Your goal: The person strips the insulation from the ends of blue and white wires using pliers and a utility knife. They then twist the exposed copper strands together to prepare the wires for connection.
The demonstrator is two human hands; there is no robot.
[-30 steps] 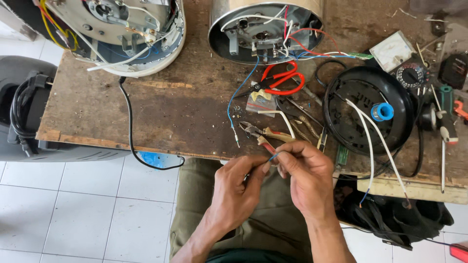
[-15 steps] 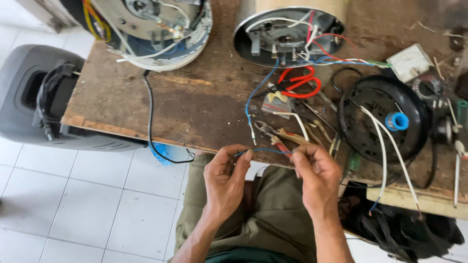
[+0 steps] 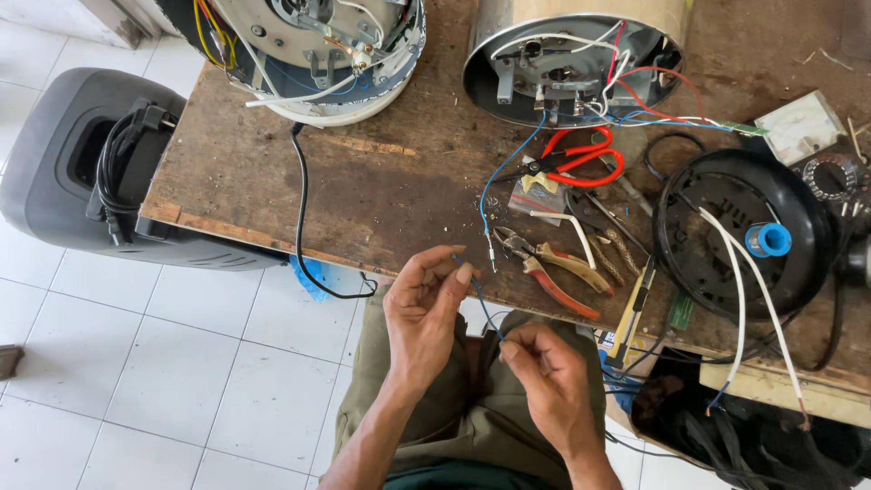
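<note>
At nine o'clock of the view sits a grey plastic case (image 3: 86,172) on the tiled floor, a black coiled cord tucked in its recess. It has come further into sight than a second ago, because your head has swung left and down; the wooden bench (image 3: 381,195) itself has not moved.

At eleven o'clock an opened white appliance base (image 3: 318,50) lies on the bench, and its black cable (image 3: 299,213) drops over the bench edge toward six o'clock.

Your left hand (image 3: 422,318) is just off the bench edge, thumb and fingers pinched on the upper end of a thin blue wire (image 3: 478,299). A second ago both your hands were close together up at the bench edge, by the pliers; now they have drawn back over your lap and parted, so the wire is stretched between them. Your right hand (image 3: 549,386), at five o'clock of the left one, is closed round the wire's lower end.

That means the wire is free of the bench clutter and held only by you, taut enough to work on.

At one o'clock of your left hand lie the pliers (image 3: 553,268) with tan and red grips, untouched. Beyond them, at twelve o'clock, are red-handled scissors (image 3: 581,163) and an upturned steel pot (image 3: 572,63) with loose wiring. At three o'clock rests a black round base (image 3: 739,236) with white leads.
</note>
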